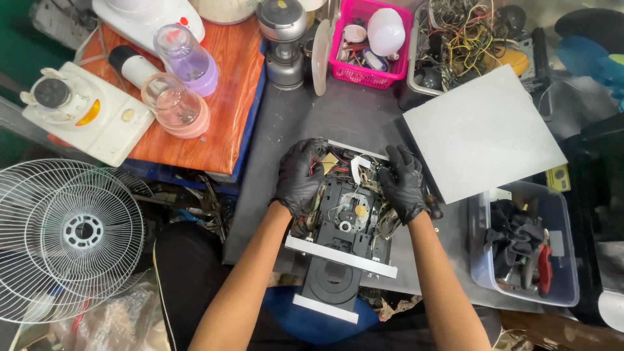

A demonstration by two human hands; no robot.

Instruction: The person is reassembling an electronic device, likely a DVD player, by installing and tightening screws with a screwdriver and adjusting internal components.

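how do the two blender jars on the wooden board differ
The purple jar has a purple base and lies farther back, beside the white blender base. The pink jar has a pink base and lies nearer the hands, beside the square white appliance. Both are clear, lie tipped on their sides and look alike in size.

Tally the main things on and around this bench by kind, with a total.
Gloved hands: 2, left hand and right hand, both on the opened disc player
Opened disc players: 1
Blender jars: 2, purple blender jar and pink blender jar
Fan guards: 1, white fan guard
Pink baskets: 1, pink basket
Grey panels: 1, grey panel
Total: 8
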